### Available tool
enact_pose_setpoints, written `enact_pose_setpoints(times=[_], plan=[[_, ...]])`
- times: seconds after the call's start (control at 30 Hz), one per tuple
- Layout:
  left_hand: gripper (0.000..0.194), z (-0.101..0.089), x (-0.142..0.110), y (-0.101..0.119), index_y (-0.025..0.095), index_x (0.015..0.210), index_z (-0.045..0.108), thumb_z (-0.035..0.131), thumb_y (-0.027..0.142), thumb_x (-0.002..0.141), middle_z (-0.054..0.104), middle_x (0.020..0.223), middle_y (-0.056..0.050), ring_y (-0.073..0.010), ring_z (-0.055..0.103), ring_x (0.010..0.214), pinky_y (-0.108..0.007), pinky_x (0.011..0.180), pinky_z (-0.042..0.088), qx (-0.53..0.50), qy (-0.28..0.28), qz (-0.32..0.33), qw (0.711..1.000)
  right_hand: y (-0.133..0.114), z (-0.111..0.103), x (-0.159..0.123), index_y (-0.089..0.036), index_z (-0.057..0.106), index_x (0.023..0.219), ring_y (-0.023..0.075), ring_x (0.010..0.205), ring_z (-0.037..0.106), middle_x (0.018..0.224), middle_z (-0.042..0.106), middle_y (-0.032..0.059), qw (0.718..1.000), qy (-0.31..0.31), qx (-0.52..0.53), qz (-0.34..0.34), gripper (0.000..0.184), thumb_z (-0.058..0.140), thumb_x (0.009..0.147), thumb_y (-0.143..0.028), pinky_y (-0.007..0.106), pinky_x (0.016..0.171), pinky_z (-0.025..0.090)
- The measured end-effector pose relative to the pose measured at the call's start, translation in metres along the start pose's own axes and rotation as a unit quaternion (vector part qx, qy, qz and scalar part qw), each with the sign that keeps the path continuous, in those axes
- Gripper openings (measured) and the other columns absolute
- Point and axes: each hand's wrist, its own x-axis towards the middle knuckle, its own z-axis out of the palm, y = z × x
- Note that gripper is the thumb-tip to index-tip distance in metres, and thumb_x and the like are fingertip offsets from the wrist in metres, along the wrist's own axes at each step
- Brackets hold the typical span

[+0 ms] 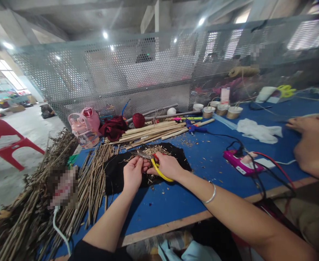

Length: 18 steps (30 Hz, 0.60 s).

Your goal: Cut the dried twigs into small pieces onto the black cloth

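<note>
My right hand (167, 167) grips a pair of scissors (160, 172) with yellow handles, its metal blades pointing left just above my left hand. The fingers of my left hand (133, 174) are pinched together near the blades; what lies between them is too small to make out. Beneath both hands is a black cloth (115, 181) with a heap of short, pale cut pieces (155, 149) on it. To the left of the cloth lie many thin dry stalks (94, 177) in a loose bundle.
Thicker pale sticks (148, 131) and a blue glue gun (194, 127) lie behind the cloth. A magenta power strip (241, 163) with cables sits to the right. Another person's hand (309, 125) rests near white gloves (258, 131). Paper cups (234, 112) stand along the mesh partition.
</note>
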Motion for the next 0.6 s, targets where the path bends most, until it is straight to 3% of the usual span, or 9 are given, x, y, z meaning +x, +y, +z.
enact_pose_setpoints(times=[0.43,0.6], plan=[[0.029,0.005,-0.007,0.002,0.012,0.084,0.063,0.062,0.037,0.07,0.068,0.076,-0.009,-0.0173,0.065,0.064,-0.027,0.058,0.052,-0.003,-0.036,-0.005,0.999,0.0,0.004,0.0,-0.017,0.044,0.088,0.0214,0.077,0.057,0.084,0.058,0.007,0.996,0.056,0.032,-0.061,0.058,0.061,0.06,-0.065,0.029,0.065,0.038],[0.027,0.007,-0.01,0.004,0.013,0.079,0.062,0.059,0.038,0.072,0.068,0.072,-0.007,-0.0165,0.064,0.06,-0.026,0.055,0.051,0.019,-0.035,0.02,0.999,0.002,0.007,-0.002,-0.018,0.041,0.091,0.019,0.067,0.059,0.076,0.06,0.0041,0.995,0.023,0.079,-0.049,0.056,0.06,0.064,-0.062,0.026,0.056,0.035]])
